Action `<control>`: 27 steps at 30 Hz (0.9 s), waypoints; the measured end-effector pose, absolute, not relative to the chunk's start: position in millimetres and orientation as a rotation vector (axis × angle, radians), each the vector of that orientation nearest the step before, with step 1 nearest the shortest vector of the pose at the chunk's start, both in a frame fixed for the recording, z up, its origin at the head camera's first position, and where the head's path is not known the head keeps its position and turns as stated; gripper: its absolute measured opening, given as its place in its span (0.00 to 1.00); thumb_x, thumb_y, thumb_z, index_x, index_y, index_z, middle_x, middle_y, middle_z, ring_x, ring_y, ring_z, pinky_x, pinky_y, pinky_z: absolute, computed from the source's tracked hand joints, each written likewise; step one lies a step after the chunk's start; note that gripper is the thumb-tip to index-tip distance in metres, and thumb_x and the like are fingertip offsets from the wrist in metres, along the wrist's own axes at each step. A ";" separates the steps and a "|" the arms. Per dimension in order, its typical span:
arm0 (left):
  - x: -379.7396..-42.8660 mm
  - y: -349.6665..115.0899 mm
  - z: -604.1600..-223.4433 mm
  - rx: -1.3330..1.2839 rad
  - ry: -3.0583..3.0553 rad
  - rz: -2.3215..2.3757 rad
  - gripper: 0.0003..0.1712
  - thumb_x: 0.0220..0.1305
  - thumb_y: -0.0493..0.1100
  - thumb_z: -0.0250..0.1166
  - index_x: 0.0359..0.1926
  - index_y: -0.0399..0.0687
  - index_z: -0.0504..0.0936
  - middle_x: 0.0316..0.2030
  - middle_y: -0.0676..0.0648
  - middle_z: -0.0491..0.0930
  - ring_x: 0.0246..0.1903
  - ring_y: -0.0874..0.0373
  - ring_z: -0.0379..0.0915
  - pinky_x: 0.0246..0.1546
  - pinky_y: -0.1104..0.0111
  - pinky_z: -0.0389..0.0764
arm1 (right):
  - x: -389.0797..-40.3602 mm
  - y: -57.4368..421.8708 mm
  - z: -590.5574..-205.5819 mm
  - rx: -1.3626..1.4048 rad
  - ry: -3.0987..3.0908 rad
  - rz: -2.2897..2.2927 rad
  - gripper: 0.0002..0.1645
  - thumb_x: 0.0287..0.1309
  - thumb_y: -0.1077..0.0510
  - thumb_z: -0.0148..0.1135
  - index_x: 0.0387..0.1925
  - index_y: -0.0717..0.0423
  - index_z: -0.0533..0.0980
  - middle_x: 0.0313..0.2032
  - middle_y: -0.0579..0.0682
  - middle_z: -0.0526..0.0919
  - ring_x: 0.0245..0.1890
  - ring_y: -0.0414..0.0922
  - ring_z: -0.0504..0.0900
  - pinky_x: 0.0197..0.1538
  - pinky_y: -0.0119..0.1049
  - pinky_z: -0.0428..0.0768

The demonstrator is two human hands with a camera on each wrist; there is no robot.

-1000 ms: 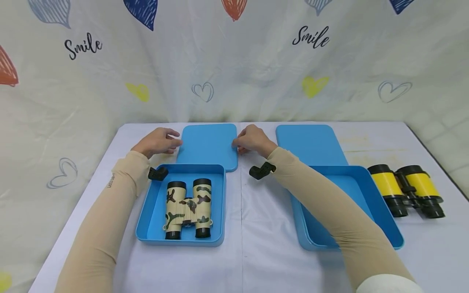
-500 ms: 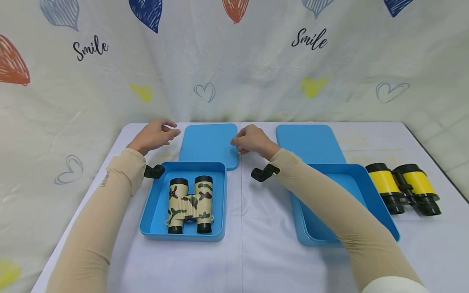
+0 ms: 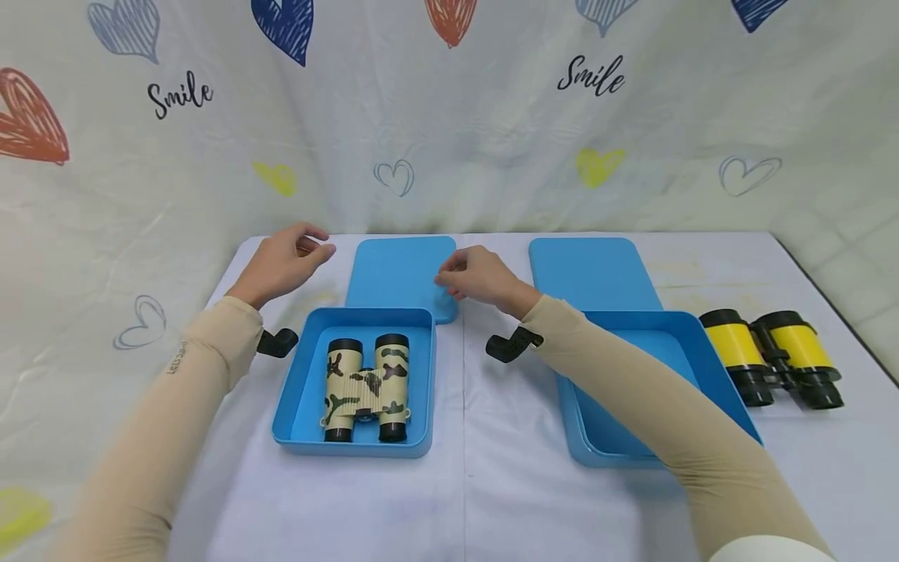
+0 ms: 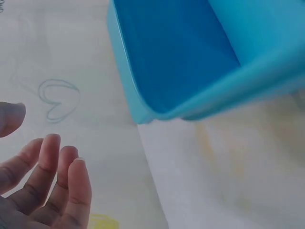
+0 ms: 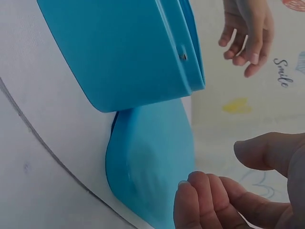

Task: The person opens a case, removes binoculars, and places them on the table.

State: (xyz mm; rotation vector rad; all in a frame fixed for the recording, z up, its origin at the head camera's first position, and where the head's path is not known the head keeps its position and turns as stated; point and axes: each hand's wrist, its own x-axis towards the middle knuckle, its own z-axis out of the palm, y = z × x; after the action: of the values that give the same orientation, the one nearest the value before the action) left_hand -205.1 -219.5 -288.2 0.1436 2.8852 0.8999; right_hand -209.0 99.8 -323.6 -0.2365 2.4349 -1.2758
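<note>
Off the left side of a flat blue lid [image 3: 403, 269], my left hand [image 3: 277, 264] hangs in the air with its fingers loosely bent and holding nothing. The left wrist view shows its fingers [image 4: 47, 176] spread apart from the thumb. Over that lid's right edge hovers my right hand [image 3: 485, 277]; in the right wrist view a gap separates its thumb [image 5: 267, 150] from the fingers, with nothing between. Just in front of the lid, slightly overlapping it in the head view, stands a blue box [image 3: 298, 406] with camouflage-patterned binoculars [image 3: 366, 389] lying inside.
On the right, a larger blue box [image 3: 586, 441] sits partly under my right forearm [image 3: 632, 382], with its own blue lid [image 3: 593, 273] behind. Yellow and black binoculars [image 3: 769, 355] lie beyond its right side. A printed cloth [image 3: 463, 117] hangs behind the white table [image 3: 463, 507].
My left hand has drawn away to the left and up from the left lid. The right hand has come off the lid's right edge, shifting slightly left. Boxes and binoculars stay put.
</note>
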 end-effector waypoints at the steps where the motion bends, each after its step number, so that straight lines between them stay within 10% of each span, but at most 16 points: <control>1: -204.2 -220.4 -287.7 0.158 2.901 0.889 0.33 0.77 0.62 0.55 0.70 0.44 0.70 0.64 0.35 0.76 0.64 0.37 0.73 0.62 0.41 0.79 | -208.0 99.5 -323.7 -0.252 2.435 -1.281 0.18 0.69 0.51 0.64 0.53 0.57 0.80 0.49 0.57 0.87 0.47 0.51 0.88 0.58 0.47 0.87; 27: -163.3 -228.2 -323.2 0.612 3.205 0.341 0.21 0.71 0.48 0.66 0.53 0.34 0.77 0.44 0.34 0.81 0.46 0.40 0.74 0.48 0.49 0.84 | -171.1 80.6 -314.3 -0.891 2.744 -1.095 0.14 0.69 0.54 0.65 0.50 0.57 0.81 0.42 0.51 0.88 0.43 0.45 0.85 0.48 0.39 0.85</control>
State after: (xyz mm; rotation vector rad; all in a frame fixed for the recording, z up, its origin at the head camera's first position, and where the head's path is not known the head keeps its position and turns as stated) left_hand -163.3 -228.2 -323.2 0.6122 3.2049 0.3406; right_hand -171.1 80.6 -314.3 -0.8911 2.7442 -1.0946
